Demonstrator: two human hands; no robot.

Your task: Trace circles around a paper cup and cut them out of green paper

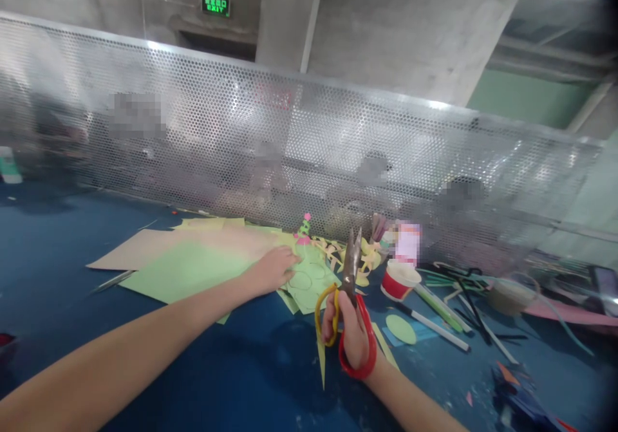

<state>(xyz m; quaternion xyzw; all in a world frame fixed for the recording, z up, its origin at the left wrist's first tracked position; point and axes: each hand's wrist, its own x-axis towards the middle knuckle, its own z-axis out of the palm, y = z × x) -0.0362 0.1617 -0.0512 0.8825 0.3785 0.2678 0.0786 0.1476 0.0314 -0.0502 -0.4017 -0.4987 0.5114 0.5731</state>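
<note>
My right hand (351,337) grips a pair of scissors (351,271) with one yellow and one red handle loop, blades pointing up and away and nearly closed. My left hand (275,269) reaches forward and rests flat on a light green paper sheet (309,284) marked with pencilled circles. A narrow yellow paper strip (321,362) hangs below the scissors' yellow loop. A cut green paper disc (400,329) lies on the blue table to the right of my right hand.
Large green (183,271) and tan (145,248) sheets lie left. A red-and-white paper cup (398,280), markers (437,324), black scissors (463,284), yellow scraps (367,258) and a tape roll (512,293) crowd the right. A perforated metal screen (290,136) backs the blue table (241,367).
</note>
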